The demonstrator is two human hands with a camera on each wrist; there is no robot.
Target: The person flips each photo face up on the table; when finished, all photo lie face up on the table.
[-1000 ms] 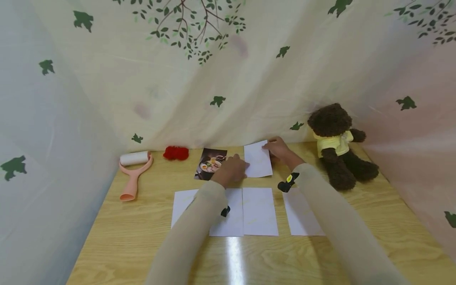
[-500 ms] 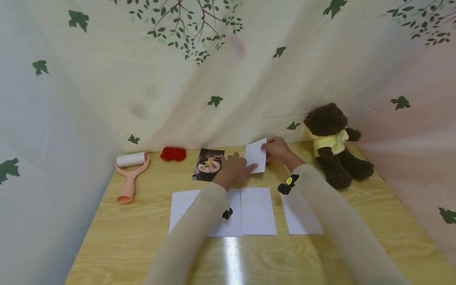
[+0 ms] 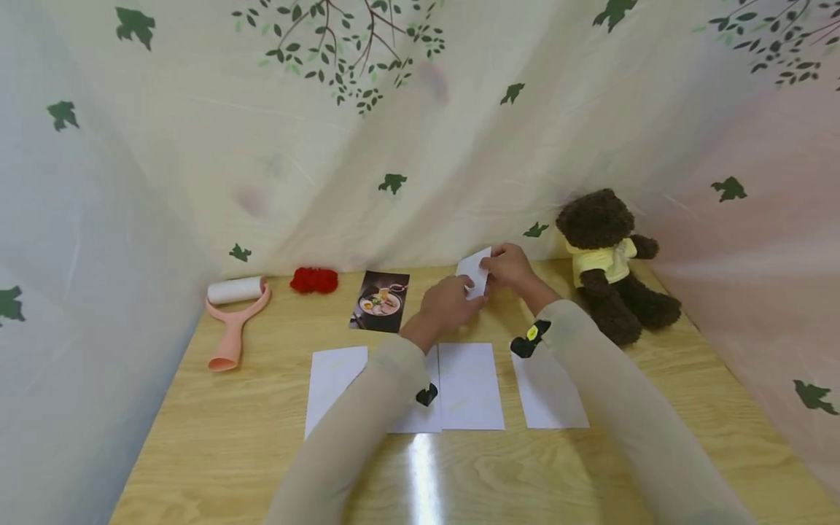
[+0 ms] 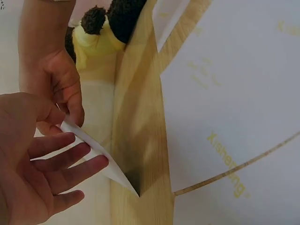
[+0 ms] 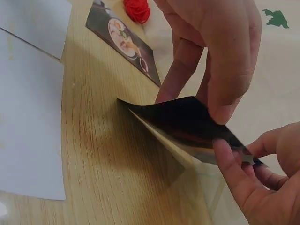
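Both hands hold one small photo card (image 3: 474, 268) near the back of the table. Its white back faces the head camera, while its dark printed side (image 5: 180, 115) shows in the right wrist view. My right hand (image 3: 512, 267) pinches the card's right edge between thumb and fingers. At the card's left and lower part, my left hand (image 3: 449, 302) has its thumb on one face and its fingers on the other. The card is tilted up and slightly bent. Left of the hands lies a photo card with a bowl of food (image 3: 380, 302), picture up.
A row of white cards (image 3: 471, 386) lies nearer the front, partly covered by the left sleeve. To the left are a peach-handled lint roller (image 3: 232, 321) and a red fuzzy bundle (image 3: 313, 280). A brown teddy bear (image 3: 600, 266) in a yellow shirt sits at right against the cloth backdrop (image 3: 315, 168).
My left hand has moved right and now grips the card, uncovering the food photo. The card has turned from nearly facing me to a steeper tilt. My right hand stays on its edge.
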